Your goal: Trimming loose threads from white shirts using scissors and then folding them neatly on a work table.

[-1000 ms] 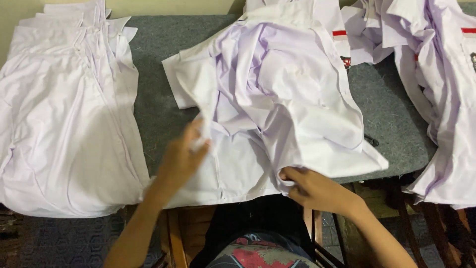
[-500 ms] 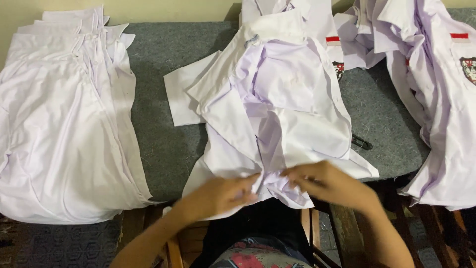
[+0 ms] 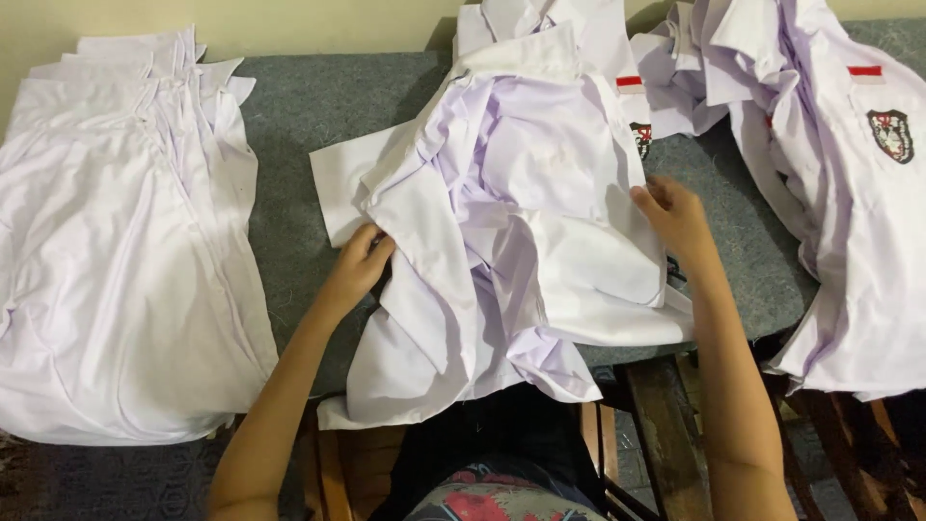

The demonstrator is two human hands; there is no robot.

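A crumpled white shirt (image 3: 511, 222) lies open on the grey table cover (image 3: 309, 125) in front of me, its hem hanging over the near edge. My left hand (image 3: 362, 260) grips the shirt's left side, just below its spread sleeve. My right hand (image 3: 675, 214) pinches the shirt's right edge, near a dark chest badge (image 3: 640, 137). Both forearms reach up from the bottom of the view.
A flat stack of white shirts (image 3: 116, 251) covers the left of the table. A loose heap of white shirts (image 3: 849, 193) with a dark badge and red tab lies at the right and back. A wooden frame (image 3: 666, 425) shows below the table's edge.
Both hands left the shirt's hem at the near edge and moved apart and up, the left to the shirt's left side, the right to its right edge.
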